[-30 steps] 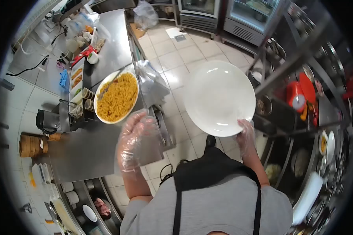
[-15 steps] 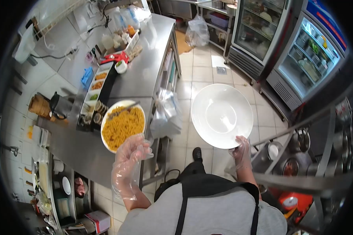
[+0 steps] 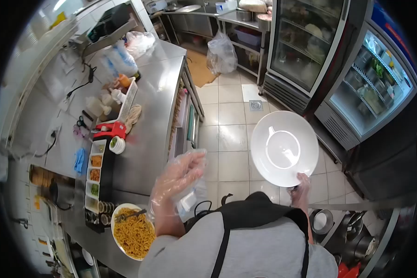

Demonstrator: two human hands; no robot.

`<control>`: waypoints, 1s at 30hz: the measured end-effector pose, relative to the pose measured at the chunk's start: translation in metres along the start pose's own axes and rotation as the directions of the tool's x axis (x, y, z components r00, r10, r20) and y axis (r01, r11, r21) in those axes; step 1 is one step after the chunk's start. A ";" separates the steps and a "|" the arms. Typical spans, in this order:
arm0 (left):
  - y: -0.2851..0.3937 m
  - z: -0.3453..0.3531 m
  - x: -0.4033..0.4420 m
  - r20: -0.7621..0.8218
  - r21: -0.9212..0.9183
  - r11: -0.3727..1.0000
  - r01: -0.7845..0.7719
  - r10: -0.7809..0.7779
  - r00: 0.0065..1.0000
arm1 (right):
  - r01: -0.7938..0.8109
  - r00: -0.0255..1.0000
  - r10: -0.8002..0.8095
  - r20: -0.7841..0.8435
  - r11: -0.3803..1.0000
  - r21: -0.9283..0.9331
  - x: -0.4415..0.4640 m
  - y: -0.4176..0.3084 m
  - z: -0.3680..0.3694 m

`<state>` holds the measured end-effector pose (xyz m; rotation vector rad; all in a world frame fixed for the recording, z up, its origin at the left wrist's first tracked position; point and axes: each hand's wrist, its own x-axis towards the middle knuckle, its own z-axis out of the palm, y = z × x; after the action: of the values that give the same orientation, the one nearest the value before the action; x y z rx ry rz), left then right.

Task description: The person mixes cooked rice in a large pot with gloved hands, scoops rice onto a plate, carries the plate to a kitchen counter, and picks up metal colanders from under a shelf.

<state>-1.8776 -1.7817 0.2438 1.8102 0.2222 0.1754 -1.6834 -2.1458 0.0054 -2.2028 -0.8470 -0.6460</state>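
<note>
My right hand (image 3: 301,186), in a clear plastic glove, grips the near rim of a large white plate (image 3: 265,157). The plate is bare and held out over the tiled floor. To its left, my left hand (image 3: 180,175), gloved the same way, is raised beside the steel counter with its fingers stretched out and nothing in them. A white bowl of yellow noodles (image 3: 135,236) stands on the counter, left of my left forearm. Some metal utensil (image 3: 132,214) lies across the noodles; its far end is not clear.
Along the counter (image 3: 141,157) sit a topping tray (image 3: 96,173), a small white tub (image 3: 117,145), a red object (image 3: 109,130) and a bottle basket (image 3: 128,99). Ahead on the right stand two glass-door fridges (image 3: 306,41) (image 3: 375,78). A steel rack with pots (image 3: 321,221) is at lower right.
My view has turned and moved forward along the counter. My left hand has moved away from the noodle bowl, which now sits lower in view. The plate stays in my right hand.
</note>
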 end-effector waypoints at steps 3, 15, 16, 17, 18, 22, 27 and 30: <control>0.014 -0.009 0.075 0.031 0.059 0.995 0.075 -0.077 0.997 | -0.158 0.986 0.166 -0.014 0.958 0.241 0.049 0.036 0.011; -0.021 -0.052 0.287 -0.322 0.107 0.984 0.144 -0.103 0.941 | 0.189 0.982 -0.190 0.007 0.981 0.038 0.340 0.148 0.149; -0.029 -0.061 0.299 -0.350 0.109 0.975 0.192 -0.144 0.926 | -0.034 0.999 0.026 0.036 0.974 0.226 0.351 0.164 0.184; -0.036 -0.070 0.310 -0.381 0.108 0.965 0.239 -0.182 0.906 | -0.183 0.983 0.169 0.069 0.905 0.384 0.375 0.163 0.208; -0.042 -0.078 0.319 -0.423 0.094 0.958 0.272 -0.209 0.882 | -0.315 0.945 0.312 0.101 0.779 0.542 0.399 0.162 0.233; -0.064 -0.123 0.379 -0.512 -0.222 0.964 0.143 -0.241 0.824 | -0.560 0.536 0.574 0.619 -0.307 0.770 0.507 0.122 0.291; -0.077 -0.197 0.492 -0.461 -0.270 0.954 0.131 -0.247 0.852 | -0.639 0.665 0.561 0.492 0.087 0.764 0.593 0.123 0.362; -0.083 -0.244 0.580 -0.340 -0.276 0.944 0.182 -0.273 0.900 | -0.487 0.835 0.461 0.300 0.364 0.794 0.626 0.153 0.424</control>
<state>-1.3772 -1.3909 0.2246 1.4842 0.6579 0.3660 -1.0730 -1.6788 0.0701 -1.3732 -0.3286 0.1347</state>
